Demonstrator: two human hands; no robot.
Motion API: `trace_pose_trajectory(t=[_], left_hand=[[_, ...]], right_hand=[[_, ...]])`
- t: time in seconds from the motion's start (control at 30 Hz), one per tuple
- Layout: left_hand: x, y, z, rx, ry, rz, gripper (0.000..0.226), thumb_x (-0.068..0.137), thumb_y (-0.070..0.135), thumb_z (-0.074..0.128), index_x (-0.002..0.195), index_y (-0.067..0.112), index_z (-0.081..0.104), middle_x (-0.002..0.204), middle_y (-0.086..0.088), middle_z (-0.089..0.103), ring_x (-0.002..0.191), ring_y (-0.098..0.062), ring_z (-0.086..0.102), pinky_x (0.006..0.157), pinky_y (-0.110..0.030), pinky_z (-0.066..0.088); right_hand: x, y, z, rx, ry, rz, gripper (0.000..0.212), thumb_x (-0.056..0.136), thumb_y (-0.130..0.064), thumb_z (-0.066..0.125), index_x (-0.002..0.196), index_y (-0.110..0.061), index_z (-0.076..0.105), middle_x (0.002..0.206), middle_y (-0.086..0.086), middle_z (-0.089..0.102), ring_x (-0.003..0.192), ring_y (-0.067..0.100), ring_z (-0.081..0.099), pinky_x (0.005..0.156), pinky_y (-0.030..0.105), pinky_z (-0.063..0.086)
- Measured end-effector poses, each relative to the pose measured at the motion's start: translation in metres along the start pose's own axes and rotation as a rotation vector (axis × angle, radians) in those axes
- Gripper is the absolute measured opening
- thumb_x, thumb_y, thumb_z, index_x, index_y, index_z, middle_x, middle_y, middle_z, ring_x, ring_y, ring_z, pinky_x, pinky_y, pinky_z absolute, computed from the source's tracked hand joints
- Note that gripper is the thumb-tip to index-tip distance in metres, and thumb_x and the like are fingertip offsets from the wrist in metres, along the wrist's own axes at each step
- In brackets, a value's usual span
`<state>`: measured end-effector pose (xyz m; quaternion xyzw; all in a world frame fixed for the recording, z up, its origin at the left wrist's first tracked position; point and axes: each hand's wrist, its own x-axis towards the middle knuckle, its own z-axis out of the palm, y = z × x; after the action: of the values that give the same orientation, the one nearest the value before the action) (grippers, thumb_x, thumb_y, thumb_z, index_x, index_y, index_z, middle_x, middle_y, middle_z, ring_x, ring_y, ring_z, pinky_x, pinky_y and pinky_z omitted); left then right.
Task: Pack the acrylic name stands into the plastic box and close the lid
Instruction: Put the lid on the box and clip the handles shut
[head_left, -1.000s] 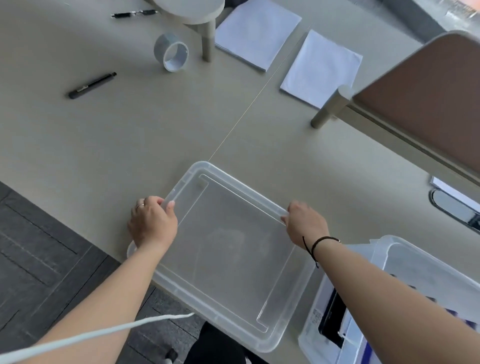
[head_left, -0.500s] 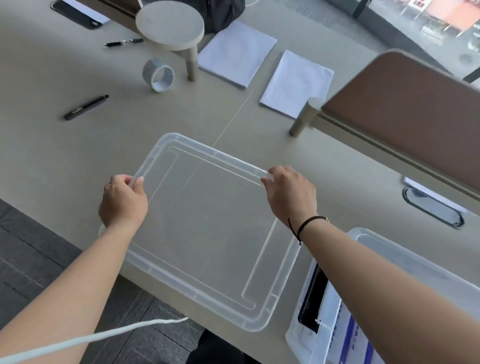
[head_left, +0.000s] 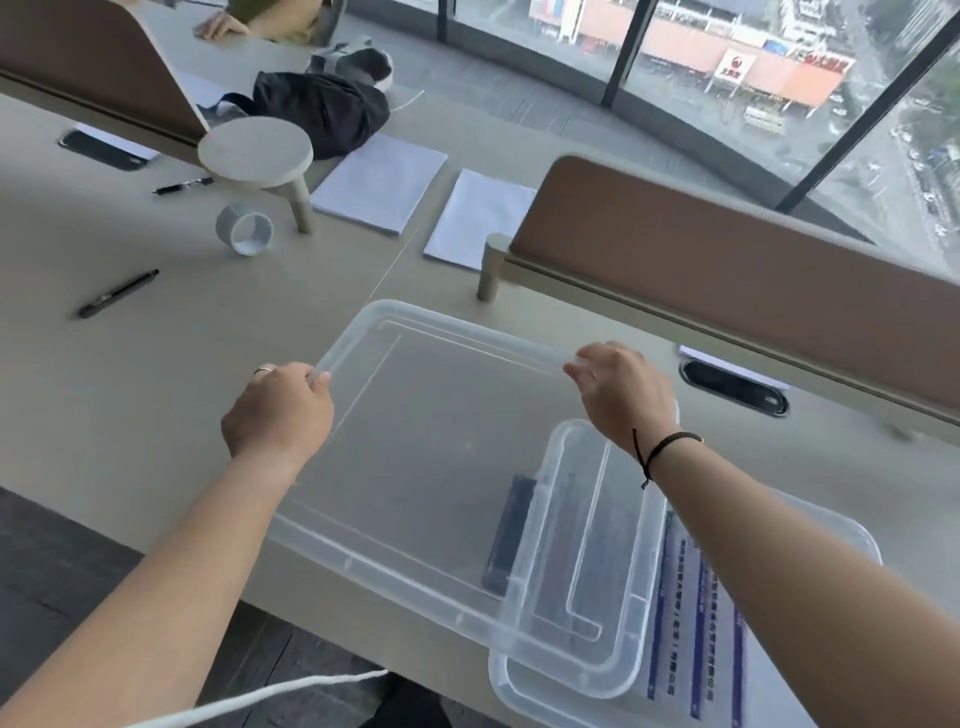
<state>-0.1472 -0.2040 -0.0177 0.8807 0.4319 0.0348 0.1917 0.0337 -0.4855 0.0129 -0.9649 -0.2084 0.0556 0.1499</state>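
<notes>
Clear plastic lid (head_left: 441, 441), rounded corners, gripped by both hands.

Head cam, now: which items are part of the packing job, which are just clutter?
Job:
- clear lid, held at its far edge by left hand and right hand
- plastic box lower right, printed items inside

Clutter:
- tape roll
- pen
- two paper stacks
- black bag
</notes>
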Motion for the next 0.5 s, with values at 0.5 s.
trace_pose_trajectory(t=[0.5], left_hand=[[-0.175,0.137,0.091,0.100,-0.175,0.149,0.032,0.101,0.029,0.043,0.108,0.002,0.058,0.107,-0.019,0.057,0.098,-0.043,0.059,0.080,-0.045,0.047]], right_hand=[[-0.115,0.218,-0.042,0.016,-0.035,0.176,0.028,0.099,-0.039,0.043,0.101,-0.022,0.065,0.105,-0.001,0.062,0.094,0.031,0.060,0.075,0.039,0.050]])
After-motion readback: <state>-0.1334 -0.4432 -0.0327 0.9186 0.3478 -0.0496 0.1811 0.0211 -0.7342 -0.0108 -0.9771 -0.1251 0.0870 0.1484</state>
